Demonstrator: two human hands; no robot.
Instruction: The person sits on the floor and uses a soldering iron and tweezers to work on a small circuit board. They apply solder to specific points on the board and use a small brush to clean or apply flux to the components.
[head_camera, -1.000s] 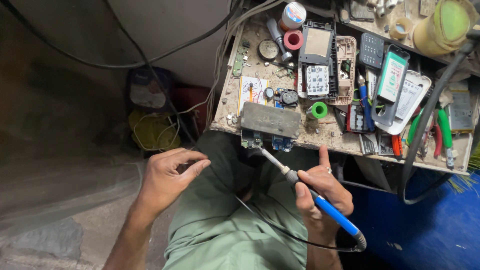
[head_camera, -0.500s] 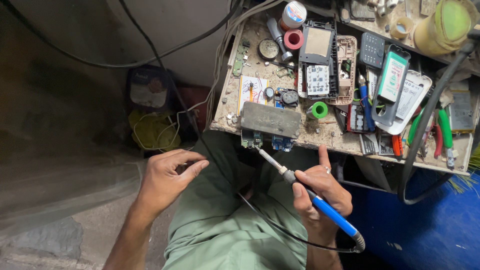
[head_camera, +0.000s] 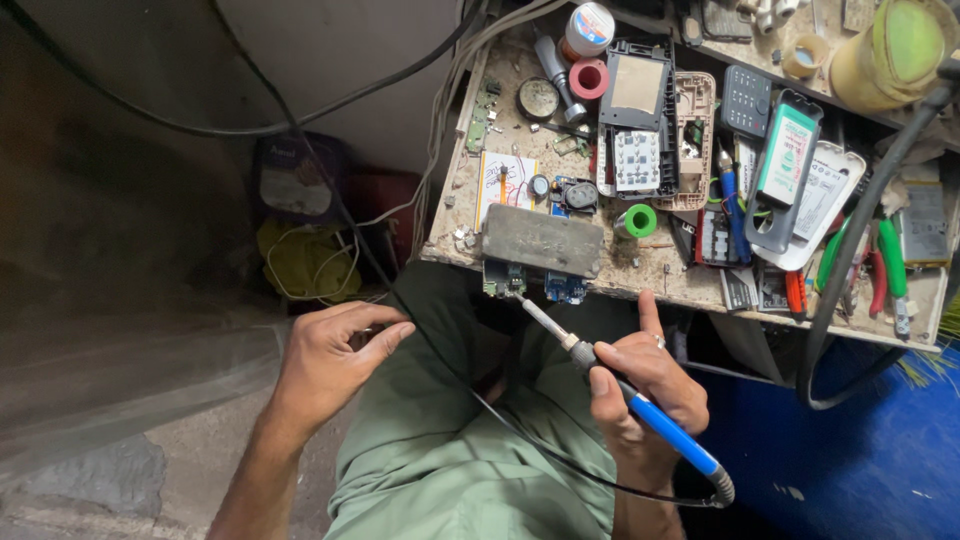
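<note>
A worn, speckled workbench (head_camera: 690, 275) fills the far right of the scene, crowded with phone parts, tape rolls and tools. At its near edge lies a flat grey block (head_camera: 543, 240), which looks heavy and stiff; it appears to rest on top of two small circuit boards, a green board (head_camera: 503, 280) on the left and a blue board (head_camera: 566, 289) just right of it, both sticking out over the bench edge.

Below the bench, green trousers (head_camera: 450, 450) cover the person's lap. The left hand (head_camera: 335, 352) hovers near the left, over the lap, its fingers loosely curled with thumb and forefinger close together; I cannot tell whether anything small is pinched between them. The right hand (head_camera: 645, 390) is closed around a soldering iron (head_camera: 640, 415), with the forefinger pointing up toward the bench.

The iron is light and rigid, a thin metal shaft at the front and a blue plastic handle behind. It is best held on the blue handle, well back from the metal, which is probably hot; the hand sits at the front of the handle, close to the collar. Its tip (head_camera: 521, 298) lies just beside the green board's near edge. A thin black cord (head_camera: 530, 445) trails from the back of the handle across the lap, limp and easy to snag.

The boards look thin, light and fragile, best taken by their edges.
</note>
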